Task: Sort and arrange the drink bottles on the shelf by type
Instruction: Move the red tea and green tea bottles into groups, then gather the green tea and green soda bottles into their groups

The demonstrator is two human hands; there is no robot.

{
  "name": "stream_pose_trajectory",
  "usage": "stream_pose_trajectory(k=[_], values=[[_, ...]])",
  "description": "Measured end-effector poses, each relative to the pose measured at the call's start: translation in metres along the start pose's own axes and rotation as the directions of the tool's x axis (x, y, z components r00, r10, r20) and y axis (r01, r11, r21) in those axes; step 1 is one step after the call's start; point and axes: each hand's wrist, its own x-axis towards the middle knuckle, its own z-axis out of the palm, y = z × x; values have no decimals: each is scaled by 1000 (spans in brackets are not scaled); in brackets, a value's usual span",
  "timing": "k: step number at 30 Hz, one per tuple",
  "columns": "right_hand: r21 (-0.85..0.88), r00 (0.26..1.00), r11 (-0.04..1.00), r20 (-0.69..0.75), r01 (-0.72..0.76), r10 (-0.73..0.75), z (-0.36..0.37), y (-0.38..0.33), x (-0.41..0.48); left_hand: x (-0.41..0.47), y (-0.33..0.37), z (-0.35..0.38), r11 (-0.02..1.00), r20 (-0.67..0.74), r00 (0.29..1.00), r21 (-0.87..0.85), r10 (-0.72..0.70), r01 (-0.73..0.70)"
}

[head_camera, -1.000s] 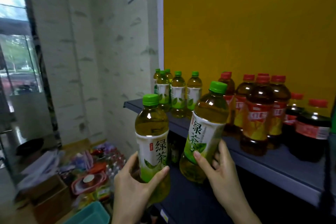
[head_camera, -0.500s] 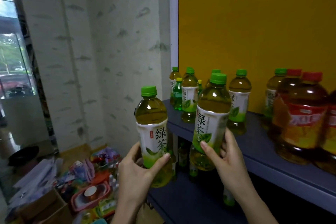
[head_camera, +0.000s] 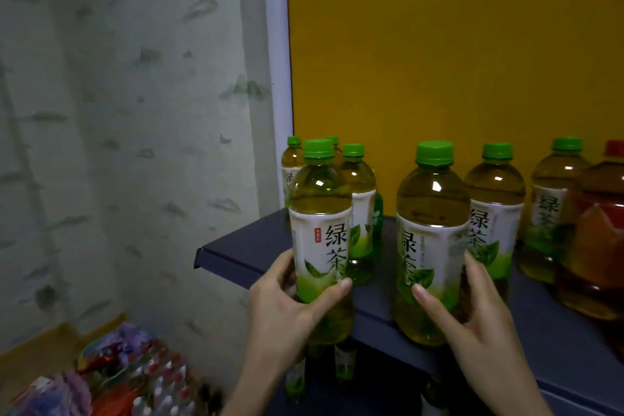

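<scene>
Gripping one upright green tea bottle each, the left hand [head_camera: 290, 307] holds the left bottle [head_camera: 320, 213] and the right hand [head_camera: 479, 324] holds the right bottle [head_camera: 432, 213] at the front edge of the shelf [head_camera: 243, 246]. The green-capped row [head_camera: 496, 199] stands directly behind both.

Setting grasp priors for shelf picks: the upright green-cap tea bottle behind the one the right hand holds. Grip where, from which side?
Probably its labelled mid-body, from the open front of the shelf. The green tea bottle stands upright before the yellow panel, a neighbour bottle close on its right, so back and right look shut. The held bottle in the right hand blocks the front.
</scene>
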Motion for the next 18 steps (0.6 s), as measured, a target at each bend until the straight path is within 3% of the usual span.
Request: stream_pose_trajectory(k=[9, 13, 18], values=[[-83, 955, 986, -275, -141, 114, 7, 1, -7, 55, -39, 38, 995, 316, 947, -96, 62, -33], [-176, 932, 969, -348, -172, 102, 11, 1, -2, 62, -58, 56, 997, 372, 926, -67, 64, -42], [-307, 930, 931, -359, -200, 81, 15, 7, 7, 60, -59, 75, 982, 381, 907, -17, 180, -188]])
